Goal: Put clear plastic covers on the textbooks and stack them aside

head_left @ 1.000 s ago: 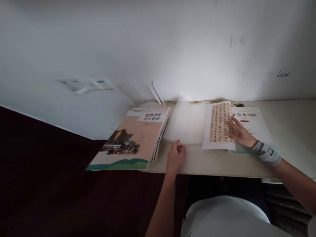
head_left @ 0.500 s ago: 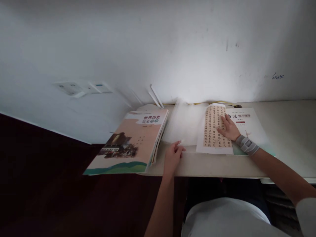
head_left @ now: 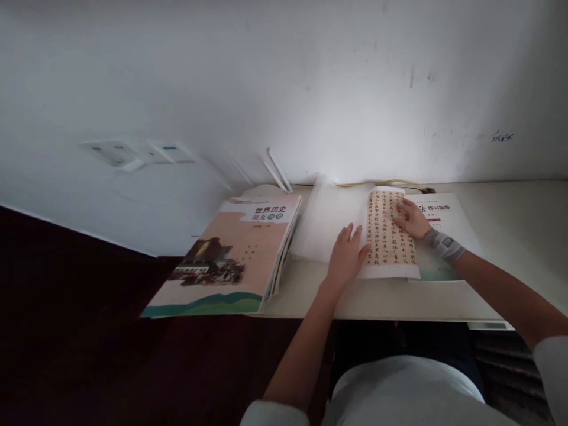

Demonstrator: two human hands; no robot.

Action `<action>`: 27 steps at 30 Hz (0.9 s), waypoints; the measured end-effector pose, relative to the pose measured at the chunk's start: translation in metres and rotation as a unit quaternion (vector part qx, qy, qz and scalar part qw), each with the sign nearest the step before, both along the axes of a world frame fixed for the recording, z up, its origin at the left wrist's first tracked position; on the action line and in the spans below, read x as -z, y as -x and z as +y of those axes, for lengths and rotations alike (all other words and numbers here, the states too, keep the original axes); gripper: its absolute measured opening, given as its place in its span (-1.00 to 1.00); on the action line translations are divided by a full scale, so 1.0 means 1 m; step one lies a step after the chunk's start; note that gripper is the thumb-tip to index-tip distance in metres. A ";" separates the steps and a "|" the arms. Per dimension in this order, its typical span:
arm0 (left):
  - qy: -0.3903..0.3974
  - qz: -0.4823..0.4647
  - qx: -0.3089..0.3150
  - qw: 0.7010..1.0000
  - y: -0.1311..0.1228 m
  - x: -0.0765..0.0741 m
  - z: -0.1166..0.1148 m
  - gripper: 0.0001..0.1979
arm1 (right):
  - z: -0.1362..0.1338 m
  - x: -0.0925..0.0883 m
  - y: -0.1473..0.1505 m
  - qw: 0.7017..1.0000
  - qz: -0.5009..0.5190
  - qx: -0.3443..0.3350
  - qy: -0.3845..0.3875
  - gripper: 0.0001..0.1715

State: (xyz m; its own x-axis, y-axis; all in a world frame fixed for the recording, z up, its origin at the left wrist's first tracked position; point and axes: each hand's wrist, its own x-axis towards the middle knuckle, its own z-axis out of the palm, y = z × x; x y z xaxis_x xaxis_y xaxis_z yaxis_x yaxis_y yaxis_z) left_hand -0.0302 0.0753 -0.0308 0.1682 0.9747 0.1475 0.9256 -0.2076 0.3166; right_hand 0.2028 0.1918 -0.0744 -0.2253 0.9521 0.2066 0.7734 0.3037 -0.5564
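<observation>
A thin calligraphy book lies splayed face-down or open on the desk; its printed panel with columns of characters faces up, beside its white titled cover. My right hand, with a grey band on the wrist, rests on the panel with its fingers spread. To the left, a clear plastic book cover lies flat, meeting the panel's left edge. My left hand is open, laid over the plastic with its thumb at that edge. How far the plastic runs under the panel is hidden.
A stack of books topped by a history workbook overhangs the desk's left end. White sticks lean on the wall behind it. A yellow cable runs along the desk's back edge. A wall socket is at left.
My left hand has moved right and up from the plastic's lower edge to the panel's left edge, its fingers opening out. My right hand stays on the panel, its fingers slightly shifted.
</observation>
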 end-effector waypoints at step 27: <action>-0.150 0.188 0.287 0.927 -0.042 0.043 -0.046 -0.58 | 0.099 -0.017 0.047 0.996 -0.081 -0.008 0.025 -0.64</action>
